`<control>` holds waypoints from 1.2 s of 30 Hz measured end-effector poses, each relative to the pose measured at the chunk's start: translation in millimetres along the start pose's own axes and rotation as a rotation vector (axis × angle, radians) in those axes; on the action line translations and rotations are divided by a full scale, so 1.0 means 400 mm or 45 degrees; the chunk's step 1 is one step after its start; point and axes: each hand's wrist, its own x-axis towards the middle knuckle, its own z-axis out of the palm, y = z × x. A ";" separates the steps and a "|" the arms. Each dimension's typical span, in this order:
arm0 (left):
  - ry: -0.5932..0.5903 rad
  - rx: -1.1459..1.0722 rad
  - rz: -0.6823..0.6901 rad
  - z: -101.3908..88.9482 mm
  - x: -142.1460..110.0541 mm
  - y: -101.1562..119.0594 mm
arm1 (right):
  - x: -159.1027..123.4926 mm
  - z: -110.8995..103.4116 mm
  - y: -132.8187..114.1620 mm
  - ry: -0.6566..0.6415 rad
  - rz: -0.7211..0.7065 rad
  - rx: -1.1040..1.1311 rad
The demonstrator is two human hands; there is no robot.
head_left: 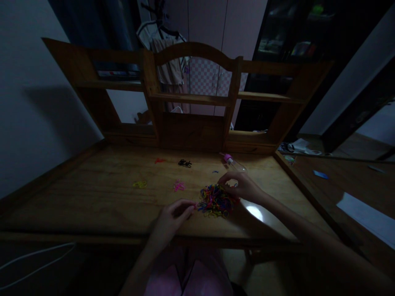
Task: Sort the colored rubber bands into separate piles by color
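Note:
A heap of small coloured elastic bands lies on the wooden desk in front of me. My left hand is just left of the heap, fingers pinched together on a tiny pink band at the heap's edge. My right hand rests at the heap's far right side, fingers curled and pinching; what they hold is too small to make out. Small sorted groups lie farther back: pink bands, yellow bands, black bands and red bands.
A clear little bottle with a pink cap lies behind my right hand. A wooden hutch with shelves stands along the desk's back. Papers and a blue item lie on the floor to the right. The room is dim.

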 end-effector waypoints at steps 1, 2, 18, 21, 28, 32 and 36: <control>0.004 0.002 -0.006 0.000 0.000 0.002 | 0.000 -0.004 -0.004 0.013 0.026 0.041; 0.005 0.004 -0.011 0.000 0.000 0.005 | 0.001 -0.007 -0.008 0.023 0.059 0.087; -0.009 0.011 0.018 -0.001 0.000 0.020 | -0.024 0.018 -0.018 0.013 0.411 0.583; 0.021 -0.073 -0.002 0.004 0.012 0.023 | -0.022 0.036 -0.032 -0.024 0.419 0.649; 0.257 -0.271 0.100 0.068 0.049 0.056 | 0.025 0.029 -0.015 -0.114 0.253 0.654; 0.391 -0.103 0.200 0.104 0.066 0.078 | 0.051 0.022 0.022 -0.151 0.175 0.673; 0.480 0.187 0.403 0.125 0.086 0.093 | 0.055 0.029 0.048 -0.157 0.142 0.731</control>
